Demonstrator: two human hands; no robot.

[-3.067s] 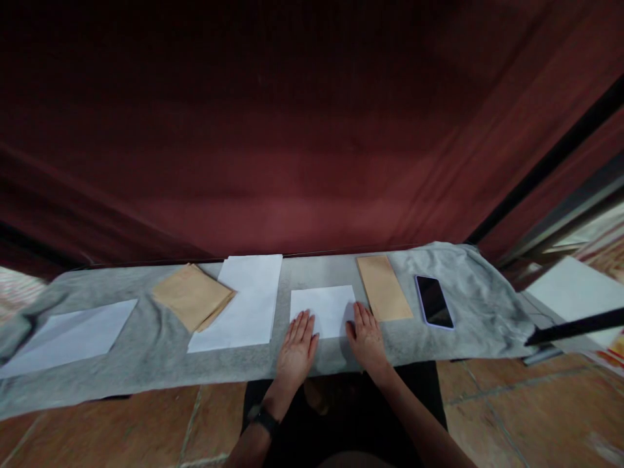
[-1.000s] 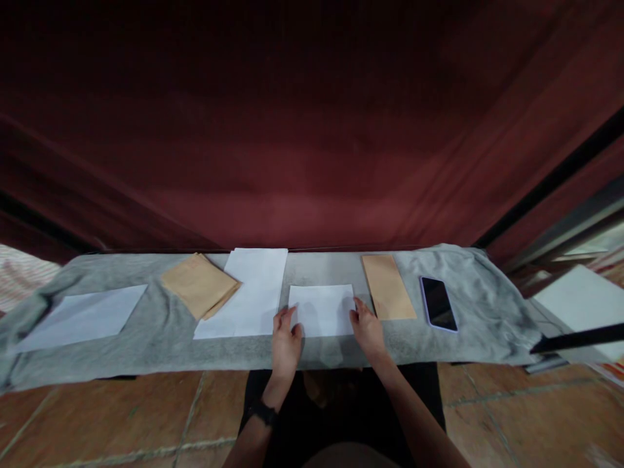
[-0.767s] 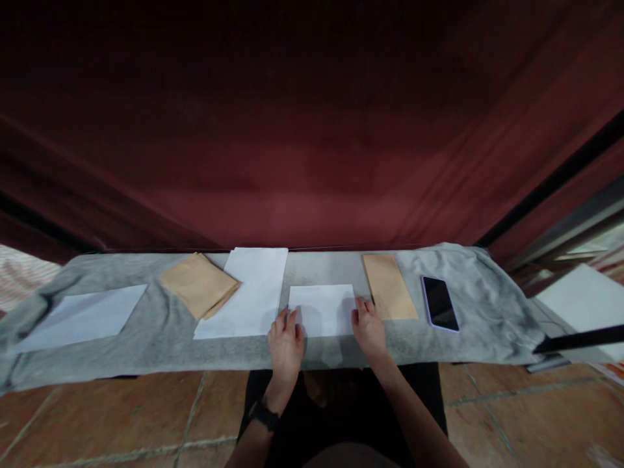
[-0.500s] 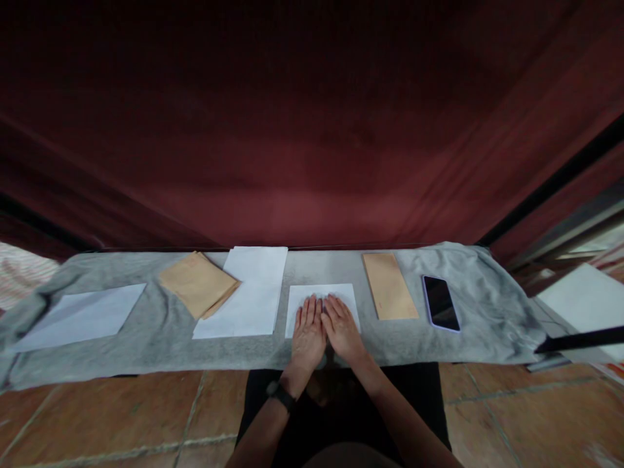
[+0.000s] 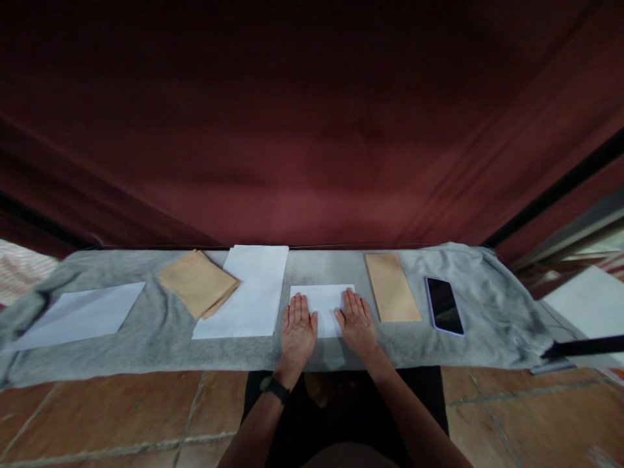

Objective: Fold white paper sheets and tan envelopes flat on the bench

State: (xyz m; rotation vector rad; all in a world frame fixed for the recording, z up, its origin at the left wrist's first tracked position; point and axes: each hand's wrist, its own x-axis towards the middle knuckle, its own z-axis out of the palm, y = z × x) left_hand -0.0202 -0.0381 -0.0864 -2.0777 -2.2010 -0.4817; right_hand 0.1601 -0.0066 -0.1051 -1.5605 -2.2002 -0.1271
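Observation:
A small white sheet of paper (image 5: 324, 305), perhaps folded, lies flat in front of me. My left hand (image 5: 297, 331) rests palm down over its left edge, fingers stretched out and pointing away from me. Over the right edge lies my right hand (image 5: 357, 325), also flat with straight fingers. Bare paper shows between the two hands. Just right of my right hand is a brown envelope (image 5: 392, 288). To the left of my left hand is a stack of larger white sheets (image 5: 256, 296), partly covered by a pile of brown envelopes (image 5: 197, 283).
Grey cloth (image 5: 160, 354) covers the narrow table. A phone (image 5: 443, 305) with a purple edge lies at the right, and another white sheet (image 5: 82, 312) at the far left. A dark red curtain (image 5: 312, 214) hangs behind the table's back edge.
My hands have slid apart from the middle of the small white sheet, the left one to its left edge and the right one to its right edge. Both stay flat.

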